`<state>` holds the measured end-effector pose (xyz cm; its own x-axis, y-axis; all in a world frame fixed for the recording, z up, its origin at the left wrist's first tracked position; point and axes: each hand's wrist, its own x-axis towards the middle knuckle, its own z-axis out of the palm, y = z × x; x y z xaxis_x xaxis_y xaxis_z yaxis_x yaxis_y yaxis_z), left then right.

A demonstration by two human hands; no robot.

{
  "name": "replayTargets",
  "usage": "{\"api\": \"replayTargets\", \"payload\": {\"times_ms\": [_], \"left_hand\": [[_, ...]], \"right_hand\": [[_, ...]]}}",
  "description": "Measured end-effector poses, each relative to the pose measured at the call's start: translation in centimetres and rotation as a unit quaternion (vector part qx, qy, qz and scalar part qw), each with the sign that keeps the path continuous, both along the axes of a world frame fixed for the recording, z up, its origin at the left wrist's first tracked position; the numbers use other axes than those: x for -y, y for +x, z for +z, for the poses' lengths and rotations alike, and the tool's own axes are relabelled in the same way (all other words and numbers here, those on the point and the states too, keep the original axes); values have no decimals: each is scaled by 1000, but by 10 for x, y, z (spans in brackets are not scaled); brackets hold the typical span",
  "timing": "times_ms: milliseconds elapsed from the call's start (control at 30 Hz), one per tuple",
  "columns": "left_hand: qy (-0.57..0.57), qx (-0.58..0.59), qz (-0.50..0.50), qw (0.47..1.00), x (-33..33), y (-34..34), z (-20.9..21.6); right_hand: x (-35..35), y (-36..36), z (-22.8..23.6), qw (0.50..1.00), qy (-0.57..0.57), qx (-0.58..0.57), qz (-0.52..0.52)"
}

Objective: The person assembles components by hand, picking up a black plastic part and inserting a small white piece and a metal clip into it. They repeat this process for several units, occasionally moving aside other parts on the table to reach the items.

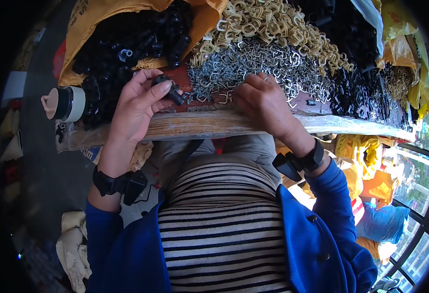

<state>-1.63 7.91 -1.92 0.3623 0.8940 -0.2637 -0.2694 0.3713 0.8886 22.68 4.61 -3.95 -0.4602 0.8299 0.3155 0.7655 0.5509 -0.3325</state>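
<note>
Left hand (pixel 138 105) palm-up at the near tabletop (pixel 199 124) edge, thumb and fingers pinched on a small black plastic part (pixel 171 90). The part sticks out right of the fingertips, over the tabletop, just left of the silver clips (pixel 253 68).

Right hand (pixel 263 102) is knuckles-up, fingers curled down into the near edge of the silver clip pile. Fingertips hidden, so can't tell whether it holds anything. One loose tan clip (pixel 222 97) lies just left of it, between the two hands.

Tabletop layout:
- far left: heap of black parts (pixel 126 49) spilling out of a yellow sack (pixel 85 29), touching the left hand's far side
- far centre: tan clips (pixel 268 24), piled behind the silver ones and overlapping them
- right: black clips (pixel 361 93), next to the silver pile
- far right: more yellow bags (pixel 400 46)
- left end: white bottle with black band and beige cap (pixel 63 103), lying on its side, near the left hand but not touching

Near tabletop edge is a bare wood plank, clear plastic wrap on its right part.

Both wrists wear black straps with a small black unit: left (pixel 121 183), right (pixel 300 163). Blue jacket (pixel 322 229) open over a striped shirt (pixel 224 229). Yellow and orange bags (pixel 366 180) below the tabletop on the right, white cloth (pixel 75 244) on the floor near left.
</note>
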Motion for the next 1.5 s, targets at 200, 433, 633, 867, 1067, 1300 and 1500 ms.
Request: {"api": "replayTargets", "payload": {"times_ms": [200, 433, 633, 867, 1067, 1300, 1500], "left_hand": [[-112, 88, 69, 988, 2, -18, -17], [-152, 91, 68, 982, -1, -13, -21], [-114, 69, -21, 991, -4, -23, -35], [-151, 122, -22, 981, -3, -20, -36], [-183, 140, -15, 973, 6, -7, -31], [-220, 163, -18, 962, 15, 7, -31], [-215, 136, -68, 965, 18, 14, -31]], "right_hand": [[-14, -33, -19, 1000, -1, 20, -3], [-22, -42, -26, 999, -25, 28, 3], [-27, -42, -30, 999, -6, 42, 28], [-33, -44, -25, 995, -3, 69, 71], [-27, -39, -26, 997, -30, 28, 58], [-7, -37, -9, 987, -85, -137, 0], [3, -48, 4, 981, -46, -186, 38]]}}
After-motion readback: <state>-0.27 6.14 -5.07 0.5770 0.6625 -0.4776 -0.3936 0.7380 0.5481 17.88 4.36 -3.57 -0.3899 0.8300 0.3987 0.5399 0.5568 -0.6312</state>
